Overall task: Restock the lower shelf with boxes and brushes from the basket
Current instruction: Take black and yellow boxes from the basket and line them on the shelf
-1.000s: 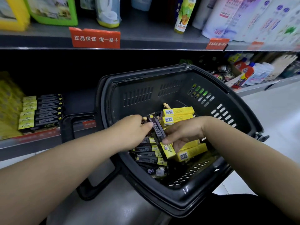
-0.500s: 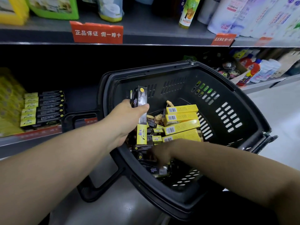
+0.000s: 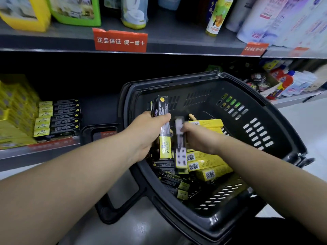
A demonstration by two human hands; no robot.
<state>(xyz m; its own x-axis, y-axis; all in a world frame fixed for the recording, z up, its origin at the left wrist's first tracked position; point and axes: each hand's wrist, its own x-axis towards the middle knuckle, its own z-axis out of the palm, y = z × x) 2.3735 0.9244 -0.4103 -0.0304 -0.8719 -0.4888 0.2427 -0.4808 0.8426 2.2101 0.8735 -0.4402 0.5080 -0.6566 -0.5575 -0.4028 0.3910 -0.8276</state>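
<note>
A black plastic basket (image 3: 276, 121) stands tilted in front of the lower shelf (image 3: 40, 152). Inside lie several yellow boxes (image 3: 207, 161) and black-and-yellow boxes (image 3: 173, 183); a tan brush handle (image 3: 192, 116) pokes out behind. My left hand (image 3: 148, 133) grips upright black-and-yellow boxes (image 3: 161, 110) above the basket's left side. My right hand (image 3: 198, 137) holds another black box (image 3: 180, 151), blurred, upright beside the left hand's boxes. A stack of matching black-and-yellow boxes (image 3: 58, 119) lies on the lower shelf at left.
Yellow packs (image 3: 16, 110) fill the shelf's far left. The upper shelf (image 3: 177, 45) carries bottles and red price tags. Bottles and jars (image 3: 283, 82) sit on the lower shelf at right. Grey floor (image 3: 309, 131) lies to the right of the basket.
My right hand came up out of the basket's bottom holding a black box and brought it beside my left hand. The left hand stayed raised with its boxes.
</note>
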